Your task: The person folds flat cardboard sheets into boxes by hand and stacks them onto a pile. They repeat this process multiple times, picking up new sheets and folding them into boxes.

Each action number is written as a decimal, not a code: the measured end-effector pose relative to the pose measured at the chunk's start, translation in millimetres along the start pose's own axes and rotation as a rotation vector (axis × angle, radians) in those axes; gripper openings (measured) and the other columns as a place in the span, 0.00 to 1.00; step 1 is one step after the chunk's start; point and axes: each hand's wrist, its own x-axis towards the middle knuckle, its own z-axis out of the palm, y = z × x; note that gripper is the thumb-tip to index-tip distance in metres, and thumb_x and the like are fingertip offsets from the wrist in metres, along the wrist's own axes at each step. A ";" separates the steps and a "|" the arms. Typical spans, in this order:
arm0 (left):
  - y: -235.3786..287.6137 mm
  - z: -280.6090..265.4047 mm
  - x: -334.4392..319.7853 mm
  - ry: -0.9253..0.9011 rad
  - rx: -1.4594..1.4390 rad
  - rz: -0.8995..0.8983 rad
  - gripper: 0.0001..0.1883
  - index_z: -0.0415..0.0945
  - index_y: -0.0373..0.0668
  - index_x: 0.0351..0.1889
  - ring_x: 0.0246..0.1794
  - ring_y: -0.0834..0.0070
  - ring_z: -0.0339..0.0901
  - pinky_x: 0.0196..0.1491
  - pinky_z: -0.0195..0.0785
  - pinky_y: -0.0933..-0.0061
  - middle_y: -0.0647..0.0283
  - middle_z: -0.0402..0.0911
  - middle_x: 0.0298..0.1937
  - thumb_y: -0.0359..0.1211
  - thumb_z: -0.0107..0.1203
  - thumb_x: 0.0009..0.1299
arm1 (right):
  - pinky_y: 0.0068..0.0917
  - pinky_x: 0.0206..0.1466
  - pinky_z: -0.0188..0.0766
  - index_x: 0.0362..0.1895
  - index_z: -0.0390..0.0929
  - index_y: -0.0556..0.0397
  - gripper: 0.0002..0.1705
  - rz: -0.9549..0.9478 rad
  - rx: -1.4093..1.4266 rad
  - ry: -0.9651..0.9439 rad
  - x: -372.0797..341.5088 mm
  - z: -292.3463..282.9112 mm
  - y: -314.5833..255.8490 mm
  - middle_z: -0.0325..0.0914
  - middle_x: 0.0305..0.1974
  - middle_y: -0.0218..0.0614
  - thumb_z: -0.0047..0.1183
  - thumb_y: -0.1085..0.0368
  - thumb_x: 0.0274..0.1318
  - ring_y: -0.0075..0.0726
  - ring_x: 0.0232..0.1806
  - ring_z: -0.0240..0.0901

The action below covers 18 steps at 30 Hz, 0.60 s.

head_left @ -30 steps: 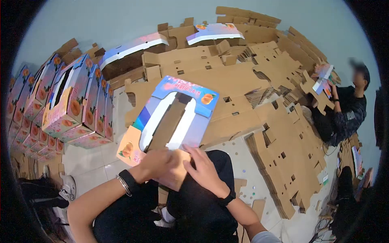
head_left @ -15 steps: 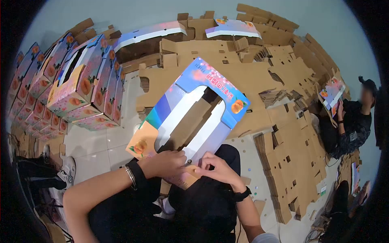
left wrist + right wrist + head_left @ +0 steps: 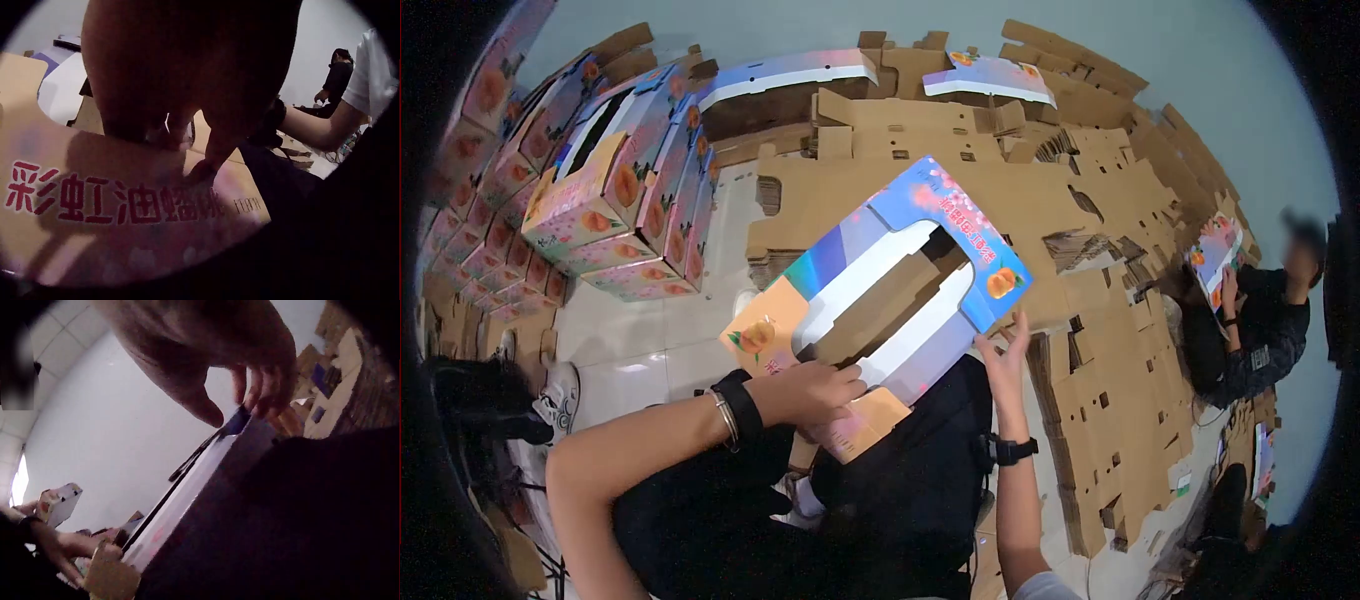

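Note:
A colourful printed peach carton (image 3: 925,335) with a long cutout in its top lies tilted over the person's lap in the head view. My left hand (image 3: 815,393) grips its near orange end panel (image 3: 119,206), the fingers over the cutout's edge; in the left wrist view the thumb rests by the red lettering. At the carton's right far corner is my right hand (image 3: 1005,370), thumb and fingers spread. Seen from the right wrist, these fingers (image 3: 253,394) are right at the blue corner (image 3: 239,419), with the thumb on the other side. White flaps line the cutout.
Flat brown cardboard stacks (image 3: 1120,400) cover the floor ahead and to the right. Finished-looking peach cartons (image 3: 615,200) stand piled at the left. Another person (image 3: 1265,320) sits at the right with a printed carton. Two printed pieces (image 3: 990,80) lean by the wall.
My right hand has moved from the carton's near end, beside my left hand, out to its right far corner. The carton has turned clockwise; my left hand stays at its near end.

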 end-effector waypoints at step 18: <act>7.3 -18.4 18.8 0.143 0.110 -0.173 0.19 0.65 0.33 0.50 0.42 0.52 0.72 0.44 0.63 0.57 0.47 0.70 0.46 0.40 0.47 0.70 | 0.38 0.55 0.67 0.61 0.68 0.57 0.26 -0.019 0.057 0.100 83.1 94.8 -38.1 0.76 0.51 0.53 0.49 0.60 0.60 0.52 0.54 0.73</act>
